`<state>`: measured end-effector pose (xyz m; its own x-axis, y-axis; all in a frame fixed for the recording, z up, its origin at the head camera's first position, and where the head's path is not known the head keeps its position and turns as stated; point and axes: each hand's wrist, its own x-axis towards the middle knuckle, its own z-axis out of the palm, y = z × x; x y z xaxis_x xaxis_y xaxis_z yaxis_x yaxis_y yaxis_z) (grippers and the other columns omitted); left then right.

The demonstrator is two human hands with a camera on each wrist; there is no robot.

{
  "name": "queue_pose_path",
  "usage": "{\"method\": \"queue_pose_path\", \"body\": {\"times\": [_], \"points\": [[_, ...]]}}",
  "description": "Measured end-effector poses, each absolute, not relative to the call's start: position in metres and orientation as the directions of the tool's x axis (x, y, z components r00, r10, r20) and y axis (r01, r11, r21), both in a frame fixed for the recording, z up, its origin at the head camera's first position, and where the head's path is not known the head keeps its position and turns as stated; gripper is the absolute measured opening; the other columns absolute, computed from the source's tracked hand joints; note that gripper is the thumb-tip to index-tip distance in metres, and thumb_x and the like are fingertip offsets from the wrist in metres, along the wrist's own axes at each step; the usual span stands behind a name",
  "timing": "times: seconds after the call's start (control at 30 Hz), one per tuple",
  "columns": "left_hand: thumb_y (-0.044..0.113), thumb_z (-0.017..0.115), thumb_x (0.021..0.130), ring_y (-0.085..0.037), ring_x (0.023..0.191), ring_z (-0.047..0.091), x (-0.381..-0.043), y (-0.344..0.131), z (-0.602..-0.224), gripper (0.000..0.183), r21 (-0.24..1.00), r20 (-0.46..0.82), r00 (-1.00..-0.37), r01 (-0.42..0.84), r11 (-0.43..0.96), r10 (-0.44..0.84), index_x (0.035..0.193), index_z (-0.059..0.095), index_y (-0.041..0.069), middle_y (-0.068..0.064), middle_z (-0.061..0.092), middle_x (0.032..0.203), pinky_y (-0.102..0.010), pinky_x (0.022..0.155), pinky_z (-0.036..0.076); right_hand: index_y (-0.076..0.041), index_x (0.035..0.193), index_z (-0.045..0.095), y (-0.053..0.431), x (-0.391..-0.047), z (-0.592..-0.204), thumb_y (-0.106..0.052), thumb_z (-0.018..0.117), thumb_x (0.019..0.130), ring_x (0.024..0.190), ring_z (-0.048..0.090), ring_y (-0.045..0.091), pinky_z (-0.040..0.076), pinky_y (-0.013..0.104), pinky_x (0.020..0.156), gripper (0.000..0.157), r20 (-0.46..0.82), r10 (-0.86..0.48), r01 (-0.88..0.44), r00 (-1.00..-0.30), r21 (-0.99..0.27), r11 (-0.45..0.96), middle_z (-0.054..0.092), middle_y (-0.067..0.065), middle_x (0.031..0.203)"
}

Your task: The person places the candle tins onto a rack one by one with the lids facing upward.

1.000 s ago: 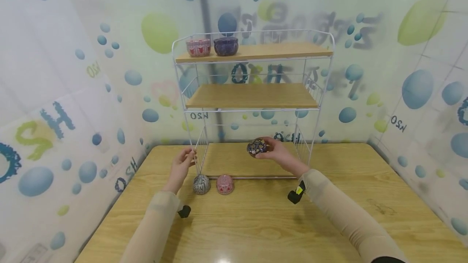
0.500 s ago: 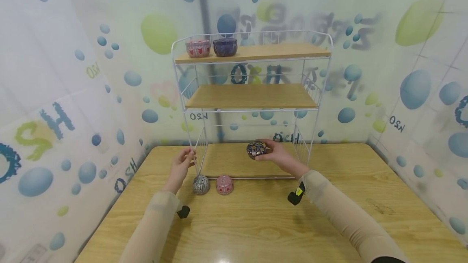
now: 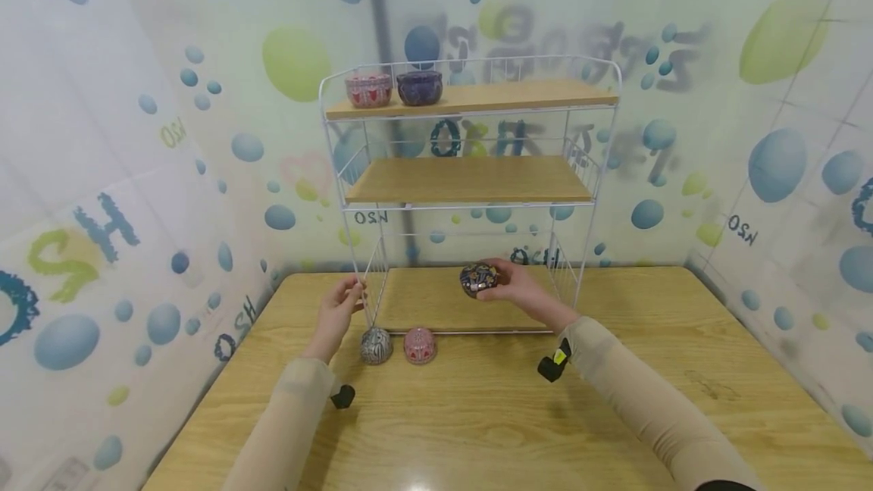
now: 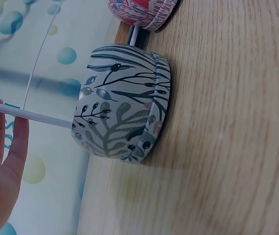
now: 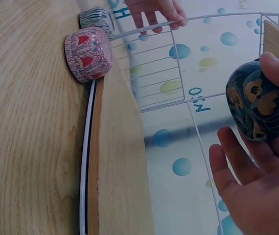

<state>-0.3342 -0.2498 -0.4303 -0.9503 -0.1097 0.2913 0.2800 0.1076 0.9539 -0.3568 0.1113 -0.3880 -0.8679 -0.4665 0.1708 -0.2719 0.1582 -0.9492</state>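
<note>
My right hand [image 3: 518,288] grips a small round dark blue tin [image 5: 259,100] with yellow flowers, thumb on one side and fingers on the other. It is held above the bottom board of a white wire shelf rack [image 3: 470,205]. At the rack's left front post [image 4: 41,117], my left hand [image 3: 339,308] holds on with its fingertips; its thumb is hidden in the left wrist view. Below that hand a grey-white leaf-patterned tin [image 4: 120,103] stands rim-down on the table, with a pink-and-red tin [image 3: 419,345] to its right.
On the top board's left end sit a pink heart-patterned tin [image 3: 370,90] and a dark purple-blue tin [image 3: 420,88] side by side. The middle board [image 3: 470,179] hangs over the right hand. Wooden table [image 3: 464,408] extends in front, with a printed curtain behind.
The dark blue tin has tipped slightly and sunk a little in my right hand. My left hand stays at the post, and the other tins have not moved.
</note>
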Motion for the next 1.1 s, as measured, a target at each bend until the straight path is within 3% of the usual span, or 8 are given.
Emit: {"method": "queue_pose_path", "body": {"times": [0.1,0.33,0.47,0.63,0.83,0.9,1.1], "points": [[0.011,0.050,0.102,-0.018,0.096,0.058,-0.328,-0.247,-0.424,0.029,0.956,0.284,-0.954,0.273,0.105,-0.101,0.121,0.053,-0.010,0.006,0.060,0.101,-0.042,0.090,0.052,-0.001,0.140,0.047,0.113,-0.358,-0.386,-0.011,0.078,0.081,0.114,0.055,0.034,0.050,0.037,0.089,0.067,0.195,-0.466,-0.302,-0.863,-0.939,0.166,0.056,0.022,0.127],[0.018,0.053,0.101,-0.018,0.096,0.060,-0.335,-0.251,-0.436,0.032,0.941,0.329,-0.938,0.316,0.122,-0.113,0.119,0.054,-0.008,0.005,0.061,0.103,-0.028,0.082,0.054,0.000,0.139,0.046,0.119,-0.356,-0.377,-0.011,0.078,0.081,0.114,0.055,0.032,0.050,0.036,0.088,0.067,0.222,-0.479,-0.337,-0.850,-0.926,0.169,0.056,0.021,0.127],[0.018,0.054,0.101,-0.014,0.094,0.060,-0.335,-0.250,-0.436,0.032,0.940,0.333,-0.936,0.320,0.122,-0.114,0.120,0.055,-0.008,0.005,0.061,0.103,-0.027,0.082,0.054,-0.001,0.140,0.046,0.122,-0.356,-0.372,-0.013,0.079,0.081,0.113,0.055,0.032,0.050,0.037,0.089,0.069,0.209,-0.475,-0.324,-0.855,-0.930,0.175,0.057,0.021,0.126],[0.015,0.053,0.101,-0.021,0.097,0.059,-0.333,-0.249,-0.431,0.030,0.950,0.306,-0.946,0.296,0.102,-0.104,0.121,0.055,-0.008,0.006,0.060,0.102,-0.034,0.086,0.053,-0.003,0.141,0.045,0.125,-0.353,-0.363,-0.015,0.079,0.081,0.116,0.054,0.033,0.049,0.040,0.093,0.070,0.189,-0.480,-0.315,-0.857,-0.929,0.197,0.055,0.020,0.129],[0.008,0.049,0.102,-0.009,0.091,0.059,-0.318,-0.243,-0.415,0.028,0.948,0.307,-0.948,0.297,0.118,-0.081,0.121,0.052,-0.012,0.011,0.060,0.098,-0.046,0.091,0.051,-0.004,0.142,0.045,0.126,-0.353,-0.354,-0.016,0.078,0.082,0.114,0.056,0.032,0.051,0.040,0.091,0.069,0.203,-0.496,-0.338,-0.844,-0.920,0.197,0.056,0.020,0.128],[0.009,0.049,0.102,-0.007,0.089,0.059,-0.316,-0.242,-0.413,0.028,0.947,0.306,-0.949,0.295,0.126,-0.080,0.121,0.051,-0.011,0.012,0.060,0.097,-0.045,0.091,0.051,-0.003,0.142,0.045,0.127,-0.352,-0.352,-0.015,0.078,0.082,0.114,0.056,0.032,0.051,0.040,0.091,0.069,0.203,-0.502,-0.337,-0.840,-0.922,0.192,0.057,0.020,0.127],[0.013,0.052,0.101,-0.014,0.094,0.059,-0.330,-0.248,-0.427,0.027,0.951,0.300,-0.949,0.288,0.114,-0.097,0.119,0.054,-0.007,0.007,0.061,0.102,-0.039,0.088,0.052,-0.004,0.140,0.047,0.129,-0.351,-0.344,-0.015,0.079,0.082,0.111,0.058,0.031,0.053,0.038,0.088,0.068,0.217,-0.501,-0.367,-0.838,-0.904,0.222,0.059,0.019,0.124]]}}
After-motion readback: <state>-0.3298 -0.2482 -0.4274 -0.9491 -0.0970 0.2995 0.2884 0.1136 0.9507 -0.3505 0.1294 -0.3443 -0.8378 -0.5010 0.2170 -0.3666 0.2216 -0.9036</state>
